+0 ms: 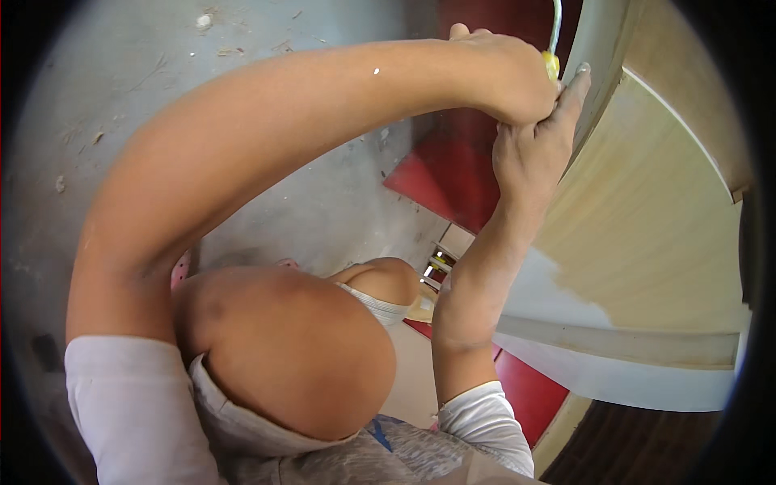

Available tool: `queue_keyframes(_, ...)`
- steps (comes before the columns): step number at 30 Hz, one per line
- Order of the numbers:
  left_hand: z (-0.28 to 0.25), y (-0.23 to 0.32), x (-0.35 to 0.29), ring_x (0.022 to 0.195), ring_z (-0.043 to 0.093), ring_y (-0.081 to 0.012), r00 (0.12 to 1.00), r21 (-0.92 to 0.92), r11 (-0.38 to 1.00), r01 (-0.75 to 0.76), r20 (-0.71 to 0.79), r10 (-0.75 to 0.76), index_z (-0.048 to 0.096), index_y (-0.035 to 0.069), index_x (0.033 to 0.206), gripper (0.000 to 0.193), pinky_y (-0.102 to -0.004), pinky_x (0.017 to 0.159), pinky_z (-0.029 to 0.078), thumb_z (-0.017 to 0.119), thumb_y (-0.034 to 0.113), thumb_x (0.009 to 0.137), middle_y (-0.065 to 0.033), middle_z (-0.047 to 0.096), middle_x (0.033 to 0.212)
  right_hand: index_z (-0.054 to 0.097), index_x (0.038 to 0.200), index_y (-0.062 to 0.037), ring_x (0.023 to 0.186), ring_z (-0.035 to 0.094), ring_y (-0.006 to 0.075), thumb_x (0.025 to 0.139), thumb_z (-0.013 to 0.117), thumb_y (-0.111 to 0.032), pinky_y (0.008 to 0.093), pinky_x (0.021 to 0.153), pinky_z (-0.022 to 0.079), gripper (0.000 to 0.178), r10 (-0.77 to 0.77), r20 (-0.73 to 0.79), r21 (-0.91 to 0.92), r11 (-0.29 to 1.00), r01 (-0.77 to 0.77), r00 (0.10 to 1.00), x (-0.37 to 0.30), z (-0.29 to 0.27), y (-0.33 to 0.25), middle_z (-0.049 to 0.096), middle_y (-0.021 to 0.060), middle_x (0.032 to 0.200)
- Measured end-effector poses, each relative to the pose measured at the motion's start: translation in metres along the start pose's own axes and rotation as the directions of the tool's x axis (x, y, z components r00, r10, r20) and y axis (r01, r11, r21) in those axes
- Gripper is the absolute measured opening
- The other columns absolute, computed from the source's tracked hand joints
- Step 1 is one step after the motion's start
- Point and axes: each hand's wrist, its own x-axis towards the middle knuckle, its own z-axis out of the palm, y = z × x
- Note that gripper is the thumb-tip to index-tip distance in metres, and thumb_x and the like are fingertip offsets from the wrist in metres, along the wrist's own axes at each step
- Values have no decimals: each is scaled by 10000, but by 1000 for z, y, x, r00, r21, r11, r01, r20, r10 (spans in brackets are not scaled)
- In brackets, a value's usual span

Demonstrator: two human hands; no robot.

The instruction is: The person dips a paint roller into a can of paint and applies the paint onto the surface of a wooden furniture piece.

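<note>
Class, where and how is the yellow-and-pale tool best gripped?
Probably wrapped round its yellow part, coming from the person's side, where the left hand and right hand are: it looks thicker than the slim pale rod beyond. Its near end is hidden.

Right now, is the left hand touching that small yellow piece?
Cannot tell. In the head view, the yellow piece shows right at the edge of the left hand, but that hand hides any contact spot.
</note>
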Motion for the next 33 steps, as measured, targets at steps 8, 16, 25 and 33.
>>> queue_keyframes(8, -17, -77, -47, 761, 579, -317, 892, 104, 990, -98, 450, 41, 626, -11, 906, 399, -399, 701, 442, 545, 374, 837, -195, 615, 813, 396, 1281, 28, 981, 588, 259, 910, 442, -140, 308, 826, 449, 410, 269, -17, -98, 958, -269, 963, -118, 2, 122, 537, 191, 1190)
queue_keyframes(16, -2, -173, -139, 666, 484, -130, 837, -290, 840, 459, 458, -299, 571, -13, 1049, 343, -284, 625, 413, 608, 247, 828, -61, 526, 706, 481, 1133, 11, 638, 595, 225, 891, 493, -138, 335, 585, 471, 285, 265, -100, -213, 936, -281, 959, -132, 15, 147, 593, 142, 766)
queue_keyframes(25, 9, -196, -175, 747, 476, -93, 680, -230, 707, 668, 576, -455, 543, 13, 1132, 320, -232, 705, 394, 586, 176, 860, 0, 517, 803, 482, 1121, -10, 786, 594, 368, 893, 505, -217, 406, 674, 462, 309, 292, -68, -165, 940, -299, 954, -107, 34, 167, 582, 204, 921)
queue_keyframes(33, -9, -199, -174, 776, 525, -108, 723, -288, 671, 683, 393, -568, 529, -15, 1150, 352, -261, 723, 426, 582, 193, 871, -30, 565, 886, 506, 1082, -10, 640, 563, 310, 868, 536, -194, 392, 585, 441, 284, 402, 17, -441, 825, -354, 915, -284, -28, 257, 575, 172, 785)
